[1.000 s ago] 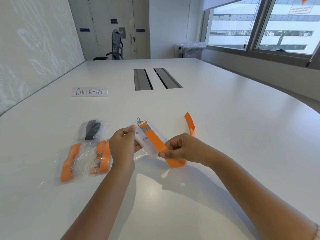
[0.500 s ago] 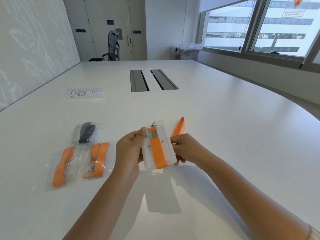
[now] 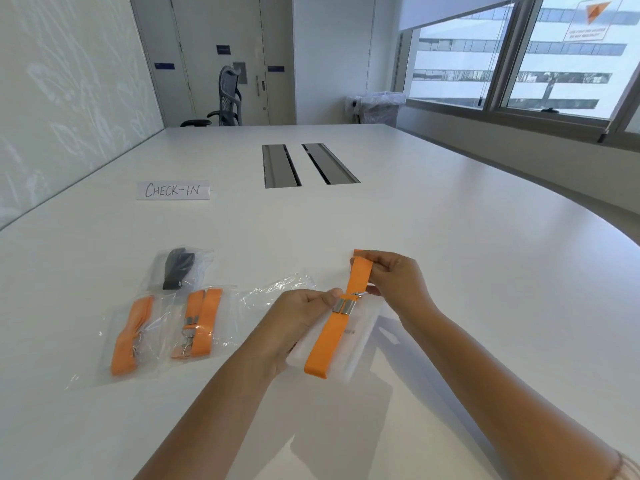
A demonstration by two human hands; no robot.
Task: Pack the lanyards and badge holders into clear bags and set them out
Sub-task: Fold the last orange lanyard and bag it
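Left grip (image 3: 304, 317): pinches the orange lanyard (image 3: 329, 337) at its metal clamps, against the badge holder (image 3: 356, 344).
Right grip (image 3: 394, 278): fingers curled round the lanyard's folded far end.
Lanyard: stretched between both grips, above the bench (image 3: 450, 271).
Packed bags (image 3: 166, 323): left of the left grip.

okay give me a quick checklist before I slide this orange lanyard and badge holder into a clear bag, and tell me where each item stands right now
1. Orange lanyard folded flat along the badge holder: ok.
2. Left hand pinching lanyard and holder together at the metal clamp: ok.
3. Right hand holding the lanyard's folded far end: ok.
4. Empty clear bag within reach on the table, behind the left hand: ok.
5. Bag mouth open and facing you: cannot tell.
6. Swivel hook tucked in so it will not snag: cannot tell.
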